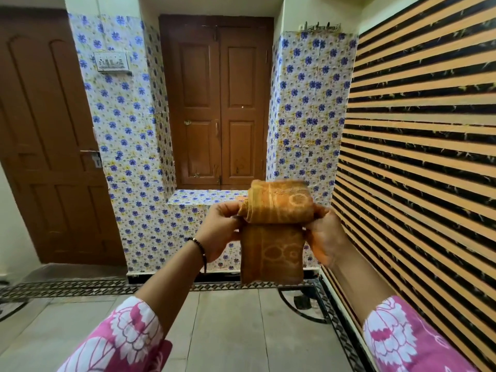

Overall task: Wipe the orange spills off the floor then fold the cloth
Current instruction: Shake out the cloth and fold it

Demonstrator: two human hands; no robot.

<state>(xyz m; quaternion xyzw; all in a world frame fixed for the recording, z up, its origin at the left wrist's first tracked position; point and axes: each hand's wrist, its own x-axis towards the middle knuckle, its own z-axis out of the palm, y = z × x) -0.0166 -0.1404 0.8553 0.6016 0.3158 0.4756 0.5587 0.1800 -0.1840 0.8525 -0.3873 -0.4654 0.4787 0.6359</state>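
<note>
Both your arms reach forward at chest height, forearms bare below pink floral sleeves (126, 336), with a dark beaded bracelet (198, 244) on your left wrist. Your left hand (218, 232) is turned palm inward, its fingers curled so that its grip closes on the left edge of the orange cloth (273, 229). Your right hand (326, 237) mirrors it on the other side, thumb and fingers closed in a grip on the cloth's right edge. The cloth hangs in the air between the two hands, well above the floor (228, 326): its upper part is folded over toward you into a thick band across the top, slightly blurred, while the lower part hangs straight down as a flat panel showing pale ring patterns. The grey tiled floor below shows no orange marks in the part you can see. Ahead stands a brown double door (217, 103) set in a recess above a ledge (204, 196) covered in blue-flowered sheeting; a striped wall (418, 146) runs along your right.
</note>
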